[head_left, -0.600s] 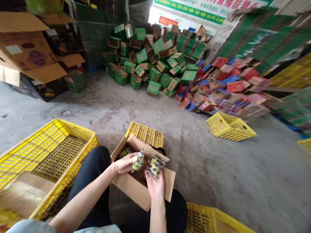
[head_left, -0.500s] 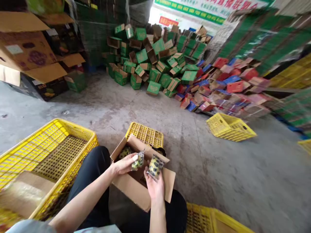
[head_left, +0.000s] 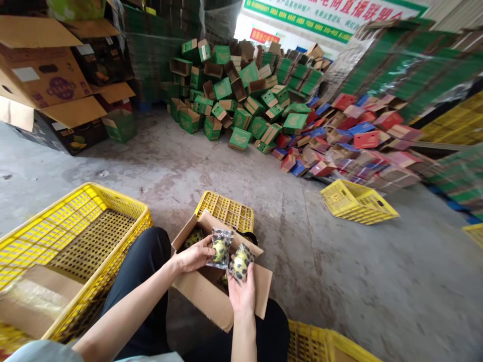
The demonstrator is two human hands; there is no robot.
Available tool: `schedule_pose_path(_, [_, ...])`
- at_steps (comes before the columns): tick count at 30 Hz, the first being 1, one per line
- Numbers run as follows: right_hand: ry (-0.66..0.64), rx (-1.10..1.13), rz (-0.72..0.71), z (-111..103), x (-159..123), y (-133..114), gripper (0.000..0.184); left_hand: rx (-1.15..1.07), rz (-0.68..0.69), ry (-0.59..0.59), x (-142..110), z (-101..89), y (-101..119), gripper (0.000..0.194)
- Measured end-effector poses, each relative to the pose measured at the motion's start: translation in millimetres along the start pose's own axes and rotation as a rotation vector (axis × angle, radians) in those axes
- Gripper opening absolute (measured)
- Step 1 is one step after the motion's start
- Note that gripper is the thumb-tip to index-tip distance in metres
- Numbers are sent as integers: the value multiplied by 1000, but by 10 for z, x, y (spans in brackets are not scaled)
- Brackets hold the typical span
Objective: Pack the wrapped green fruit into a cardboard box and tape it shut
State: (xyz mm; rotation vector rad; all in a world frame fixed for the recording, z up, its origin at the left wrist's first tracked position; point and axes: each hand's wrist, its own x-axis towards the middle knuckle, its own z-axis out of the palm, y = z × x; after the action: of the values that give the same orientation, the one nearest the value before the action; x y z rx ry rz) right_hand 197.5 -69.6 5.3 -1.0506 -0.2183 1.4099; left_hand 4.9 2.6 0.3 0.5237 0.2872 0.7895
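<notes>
— What's the place like?
— Bare concrete floor (head_left: 234, 171); green boxes (head_left: 241, 95) heaped far, yellow crate (head_left: 75, 231) near left.
— And the hands?
— Left hand (head_left: 192, 256) and right hand (head_left: 241, 294) each pinch a wrapped fruit packet (head_left: 221, 249) over the open carton (head_left: 211, 296).

Both bare forearms reach forward from the near edge over the person's black-trousered lap. The left hand (head_left: 192, 257) comes in from the left, fingers curled in a grip. The right hand (head_left: 241, 291) rises upright, fingers pinched closed.
</notes>
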Motion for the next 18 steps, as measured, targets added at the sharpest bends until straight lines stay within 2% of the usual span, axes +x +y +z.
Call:
schedule_pose_path(6, [-32, -31, -8, 29, 8, 4, 50, 72, 27, -45, -6, 48, 5, 61])
schedule_pose_path(12, [-21, -66, 10, 1, 15, 17, 48, 122, 52, -7, -28, 74, 20, 55])
schedule_pose_path(18, [-88, -48, -1, -5, -27, 31, 45, 154, 132, 16, -15, 31, -37, 60])
